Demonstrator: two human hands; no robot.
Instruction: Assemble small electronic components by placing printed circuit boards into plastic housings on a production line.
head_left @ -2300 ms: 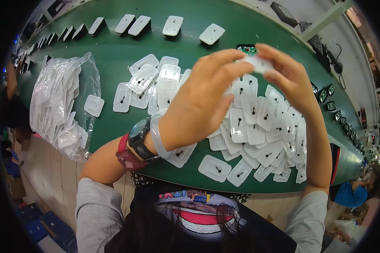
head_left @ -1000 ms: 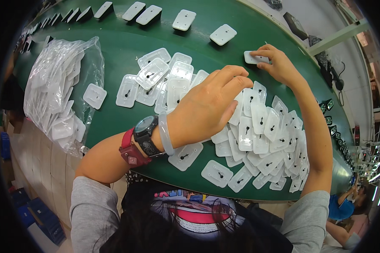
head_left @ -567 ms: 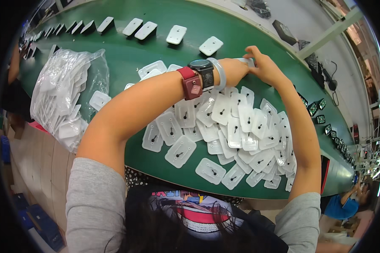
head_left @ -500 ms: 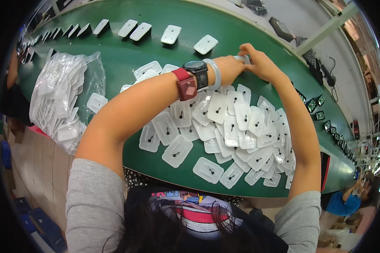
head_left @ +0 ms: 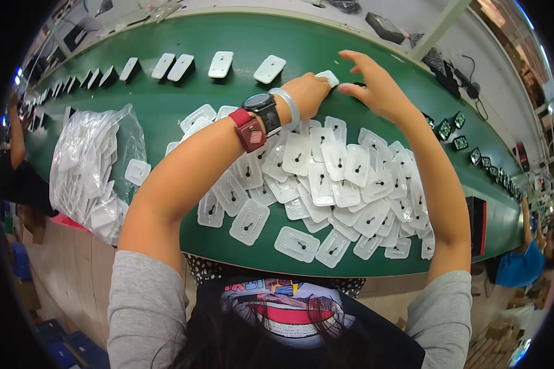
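Note:
At the far side of the green table, my left hand (head_left: 309, 93) is closed on a small device with a white cover (head_left: 329, 78); most of it is hidden by the fingers. Just right of it, my right hand (head_left: 375, 86) is open, thumb and fingers apart, with nothing in it. Below both hands spreads a heap of white plastic covers (head_left: 297, 154), many with a small black part in the middle. To the left of my left hand, a black device with a white cover (head_left: 269, 69) stands tilted at the end of a curving row of similar ones.
A clear plastic bag (head_left: 83, 166) full of white covers lies at the left. Black units with green circuit boards (head_left: 460, 142) line the right side. A black box (head_left: 385, 27) lies beyond the far edge. Other people sit at far left and far right.
My right hand has come off the white-covered device and opened. My left hand keeps hold of it. The whole view has shifted slightly.

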